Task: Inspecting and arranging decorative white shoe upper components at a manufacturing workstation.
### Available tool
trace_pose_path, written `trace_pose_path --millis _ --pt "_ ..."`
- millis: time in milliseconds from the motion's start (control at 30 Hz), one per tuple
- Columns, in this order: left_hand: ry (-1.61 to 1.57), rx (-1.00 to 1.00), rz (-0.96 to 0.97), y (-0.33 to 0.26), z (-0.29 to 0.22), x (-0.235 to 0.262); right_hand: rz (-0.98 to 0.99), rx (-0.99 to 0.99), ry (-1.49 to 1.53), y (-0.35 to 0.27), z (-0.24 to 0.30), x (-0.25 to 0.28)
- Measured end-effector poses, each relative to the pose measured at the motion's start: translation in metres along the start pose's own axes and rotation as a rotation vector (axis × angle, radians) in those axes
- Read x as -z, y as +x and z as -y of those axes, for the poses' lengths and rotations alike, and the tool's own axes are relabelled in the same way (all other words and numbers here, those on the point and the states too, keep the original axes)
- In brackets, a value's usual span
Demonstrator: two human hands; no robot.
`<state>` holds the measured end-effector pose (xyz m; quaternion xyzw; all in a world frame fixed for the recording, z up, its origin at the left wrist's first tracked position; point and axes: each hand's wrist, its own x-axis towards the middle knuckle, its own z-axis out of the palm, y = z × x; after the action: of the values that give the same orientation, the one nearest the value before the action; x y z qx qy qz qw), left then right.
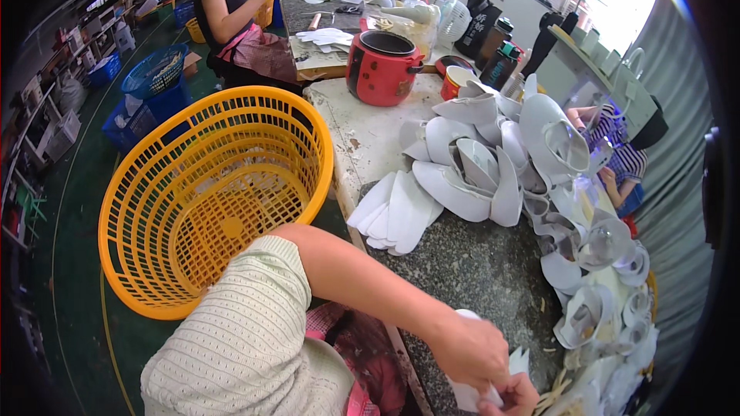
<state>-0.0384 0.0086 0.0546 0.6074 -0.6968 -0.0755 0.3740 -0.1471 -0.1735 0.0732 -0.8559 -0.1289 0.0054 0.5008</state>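
Note:
At the lower right of the head view, my left hand point(472, 349) is closed with its fingers pinched on a thin white piece point(465, 396). Right beside it, my right hand point(516, 397) has its fingertips closed on the same piece, close to the lower edge of the picture. The two hands hide most of its shape. Under them is a dark speckled stone slab point(478, 273). A small stack of flat white sole-shaped pieces point(397, 214) lies on the slab, farther off. Behind it rises a heap of curved white shoe-upper pieces point(470, 162).
A large yellow plastic basket point(320, 139) stands to my left. Farther back are a red pot point(378, 73), a red-and-yellow tub point(456, 81) and dark bottles point(499, 62). More curved pieces point(593, 316) line the right side. Another person point(231, 15) works at the far table.

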Motion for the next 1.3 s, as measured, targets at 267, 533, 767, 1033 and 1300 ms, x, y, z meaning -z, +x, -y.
trace_pose_path --millis 267,533,767,1033,1300 --pt "0.405 -0.124 -0.293 -0.006 0.027 -0.005 -0.110 0.099 -0.504 0.001 -0.017 -0.004" --pt "0.000 0.283 0.118 -0.009 0.049 0.003 -0.076 -0.045 -0.197 0.031 -0.045 -0.005" --pt "-0.555 0.424 0.241 0.001 0.057 -0.006 0.043 -0.131 0.007 0.014 -0.056 -0.003" --pt "-1.158 0.395 -0.181 0.005 0.038 -0.031 -0.925 0.338 -0.376 -0.055 -0.071 -0.042" --pt "-1.187 0.325 -0.616 -0.003 0.048 -0.038 -0.785 0.479 0.027 -0.035 -0.070 -0.062"
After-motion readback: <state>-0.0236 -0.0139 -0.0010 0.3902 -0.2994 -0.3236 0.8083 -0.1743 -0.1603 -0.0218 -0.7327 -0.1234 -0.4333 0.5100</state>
